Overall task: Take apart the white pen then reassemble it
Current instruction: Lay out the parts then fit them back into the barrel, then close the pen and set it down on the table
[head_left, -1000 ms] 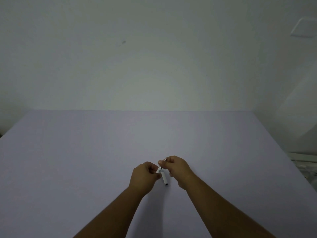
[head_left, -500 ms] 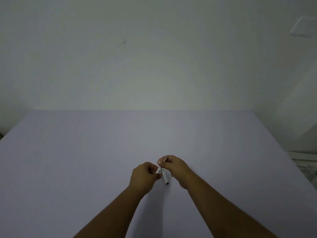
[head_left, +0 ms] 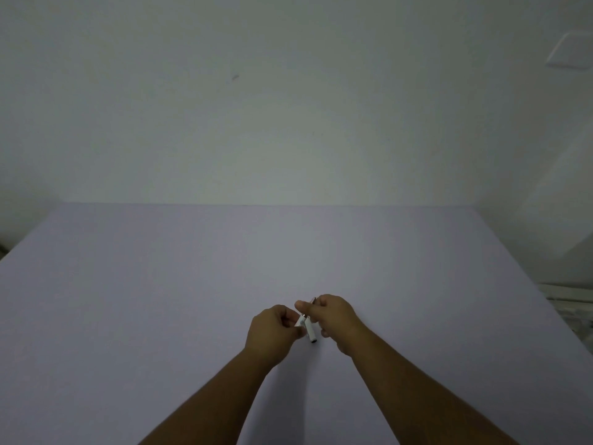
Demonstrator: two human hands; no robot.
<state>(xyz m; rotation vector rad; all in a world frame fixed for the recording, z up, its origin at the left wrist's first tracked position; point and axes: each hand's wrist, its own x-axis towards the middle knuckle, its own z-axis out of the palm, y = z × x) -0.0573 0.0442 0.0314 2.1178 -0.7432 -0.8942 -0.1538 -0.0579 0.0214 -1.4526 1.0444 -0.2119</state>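
Observation:
Both hands meet over the lilac table (head_left: 160, 300), just right of centre. My left hand (head_left: 274, 332) pinches a short white pen piece (head_left: 300, 321) between thumb and fingers. My right hand (head_left: 333, 317) grips the front part of the pen, whose thin metal tip (head_left: 313, 299) pokes up past the fingers. Another white tube with a dark end (head_left: 310, 332) shows between the hands, slanting down; which hand holds it I cannot tell. The joint between the pieces is hidden by fingers.
A plain pale wall (head_left: 288, 107) rises behind the table's far edge. At the right, beyond the table's edge, lies some white clutter (head_left: 574, 303). A white panel (head_left: 568, 54) hangs on the right wall.
The hands have stayed in nearly the same place. The right hand has shifted slightly, and the metal tip now sticks out a little more above its fingers.

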